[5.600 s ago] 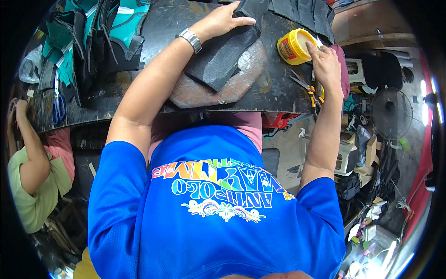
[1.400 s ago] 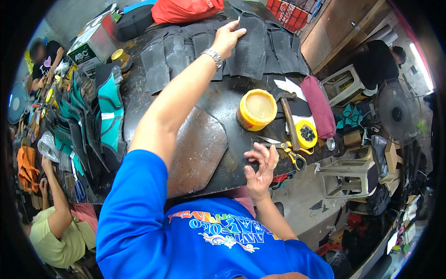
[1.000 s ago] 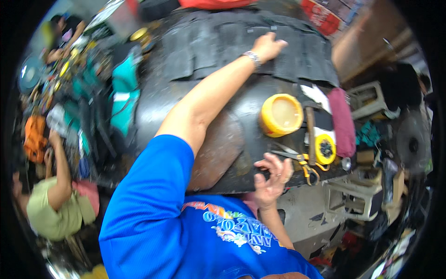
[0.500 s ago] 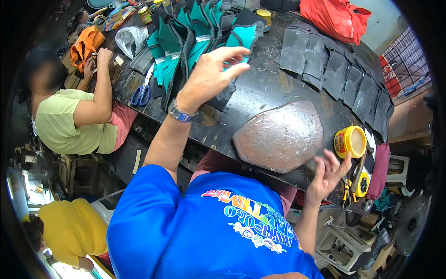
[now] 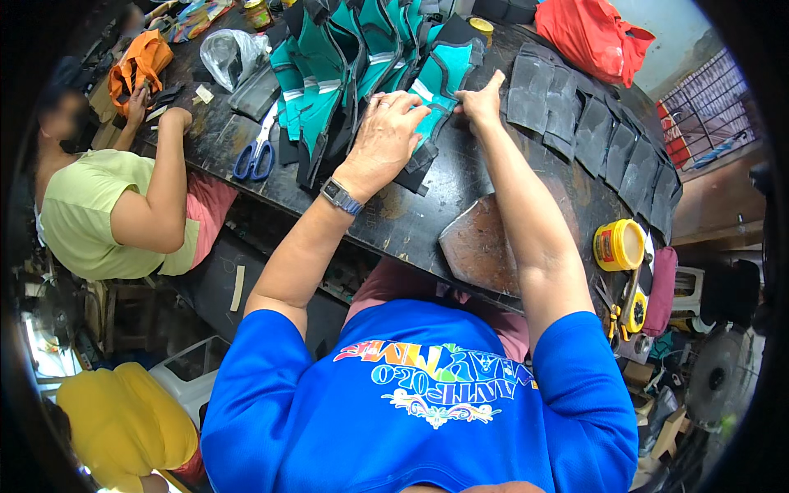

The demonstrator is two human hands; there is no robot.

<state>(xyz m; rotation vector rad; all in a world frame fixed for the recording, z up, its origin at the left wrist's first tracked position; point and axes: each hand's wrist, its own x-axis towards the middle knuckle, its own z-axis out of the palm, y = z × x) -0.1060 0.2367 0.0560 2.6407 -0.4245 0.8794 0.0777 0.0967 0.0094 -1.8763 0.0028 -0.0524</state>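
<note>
Several teal fabric pieces with black padded backing and edging stand bunched on the dark table. My left hand (image 5: 385,138) is bent over the left edge of the rightmost teal piece (image 5: 445,74), fingers together and thumb hidden. At that piece's right edge, my right hand (image 5: 482,103) has its fingers curled closed on the rim, with the thumb pointing up and away. A brown, worn, shield-shaped board (image 5: 485,246) lies near the table's front edge, partly covered by my right forearm.
Blue-handled scissors (image 5: 256,152) lie left of the teal pieces. Black panels (image 5: 592,127) overlap in a row at right, below a red bag (image 5: 579,37). A yellow tub (image 5: 618,245) stands near yellow-handled tools. A co-worker (image 5: 107,201) sits at the left beside an orange bag (image 5: 141,67).
Both hands have come to the rightmost teal piece. My right hand swung up and away from beside the yellow tub, across the brown board; my left lowered onto the piece's edge.
</note>
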